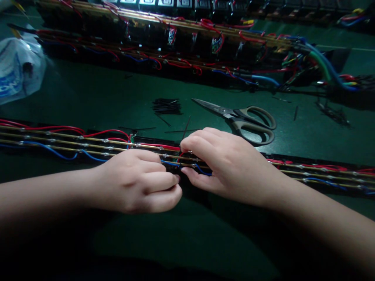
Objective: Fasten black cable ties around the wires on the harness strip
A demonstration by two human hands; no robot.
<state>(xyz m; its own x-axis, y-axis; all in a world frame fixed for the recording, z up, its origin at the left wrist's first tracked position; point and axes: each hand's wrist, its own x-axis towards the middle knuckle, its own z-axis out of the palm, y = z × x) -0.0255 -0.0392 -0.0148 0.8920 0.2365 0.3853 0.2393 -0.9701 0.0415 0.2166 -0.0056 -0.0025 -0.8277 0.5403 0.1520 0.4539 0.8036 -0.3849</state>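
Note:
A long black strip (149, 140) with parallel brass bars and red and blue wires runs crosswise under both hands. My left hand (140, 181) is curled, its thumb and index finger pinched at the strip's near edge; what lies between the fingertips is hidden. My right hand (231, 168) bends over the strip, index fingertip on the far side and thumb on the near side. A thin black cable tie (186, 128) sticks up at the right index fingertip and seems held there. Beyond the hands lie a pile of black cable ties (166, 106) and open-handled scissors (234, 115).
Farther back, more wired strips (181, 58) with brass bars lie across the green table (111, 91). A clear plastic bag (20, 70) sits at the left. Thick blue and green cables (322, 64) and a dark clump of scraps (334, 113) are at the right.

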